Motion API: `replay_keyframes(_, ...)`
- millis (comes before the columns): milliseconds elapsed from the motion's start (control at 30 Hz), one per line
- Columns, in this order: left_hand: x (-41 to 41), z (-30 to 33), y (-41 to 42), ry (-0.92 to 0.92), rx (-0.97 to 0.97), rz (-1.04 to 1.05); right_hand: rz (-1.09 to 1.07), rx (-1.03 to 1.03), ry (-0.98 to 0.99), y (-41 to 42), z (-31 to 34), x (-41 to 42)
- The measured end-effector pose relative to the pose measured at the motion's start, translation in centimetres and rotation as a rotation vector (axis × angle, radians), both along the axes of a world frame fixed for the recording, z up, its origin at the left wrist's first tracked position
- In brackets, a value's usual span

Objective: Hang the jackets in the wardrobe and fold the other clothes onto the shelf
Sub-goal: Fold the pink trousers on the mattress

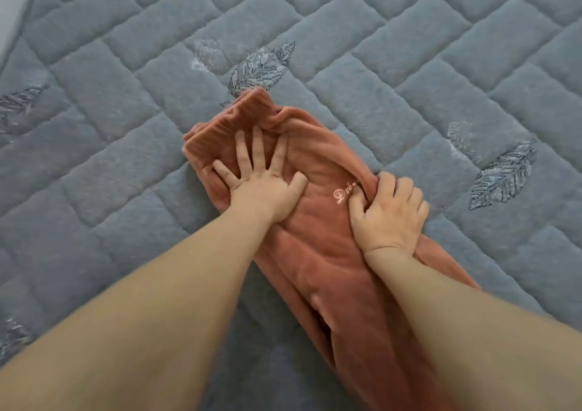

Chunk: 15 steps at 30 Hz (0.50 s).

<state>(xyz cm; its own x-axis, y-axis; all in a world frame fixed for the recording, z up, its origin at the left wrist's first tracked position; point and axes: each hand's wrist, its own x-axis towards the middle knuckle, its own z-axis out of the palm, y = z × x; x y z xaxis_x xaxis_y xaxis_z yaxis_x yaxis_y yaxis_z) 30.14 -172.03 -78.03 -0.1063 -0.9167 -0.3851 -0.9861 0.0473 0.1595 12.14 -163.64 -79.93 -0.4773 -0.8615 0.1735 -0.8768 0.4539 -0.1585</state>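
a rust-pink fleece garment (318,247) with a ribbed waistband (226,127) lies lengthwise on the grey quilted bedspread (126,96). the left hand (261,187) presses flat on it below the waistband, fingers (258,146) spread wide. the right hand (389,212) grips a bunched fold at the garment's right edge, beside embroidered script (345,192).

One camera only, worn on the person's head, looking steeply down and forward at close range over both forearms onto the quilted bed (409,48) beyond them.
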Motion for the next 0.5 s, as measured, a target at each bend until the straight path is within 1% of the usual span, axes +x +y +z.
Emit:
replay_keyframes(167, 0.2, 2.1, -0.6, -0.074, 0.031, -0.041, 0.002, 0.015, -0.045, 0.6, 0.9, 0.1)
replay_keyframes(200, 0.8, 2.9, -1.2, -0.087, -0.022, -0.090, -0.002, 0.011, -0.058, 0.5, 0.9, 0.1)
replay_keyframes(233, 1.6, 3.7, -1.9, -0.104, -0.121, -0.141, -0.003, 0.011, -0.070, 0.5, 1.0, 0.0)
replay_keyframes(267, 2.5, 4.6, -2.5, -0.107, -0.240, -0.146, 0.003, 0.013, -0.078, 0.5, 0.9, 0.0)
replay_keyframes(300, 3.4, 5.1, -3.0, -0.104, -0.345, -0.095, 0.009, 0.014, -0.083, 0.6, 0.9, 0.0)
replay_keyframes(333, 4.4, 5.4, -3.6, -0.091, -0.370, 0.013, 0.013, 0.013, -0.083, 0.6, 0.9, 0.0)
replay_keyframes(367, 5.0, 5.7, -4.1, -0.050, -0.303, 0.166, 0.015, 0.008, -0.080, 0.6, 0.9, 0.1)
replay_keyframes(400, 5.2, 5.6, -4.4, -0.004, -0.187, 0.311, 0.014, 0.004, -0.080, 0.5, 0.9, 0.1)
replay_keyframes(433, 5.2, 5.5, -4.8, 0.003, -0.092, 0.384, 0.013, -0.001, -0.078, 0.5, 0.8, 0.0)
replay_keyframes(500, 4.7, 5.5, -5.7, -0.034, -0.016, 0.394, 0.016, -0.009, -0.066, 0.5, 0.6, 0.0)
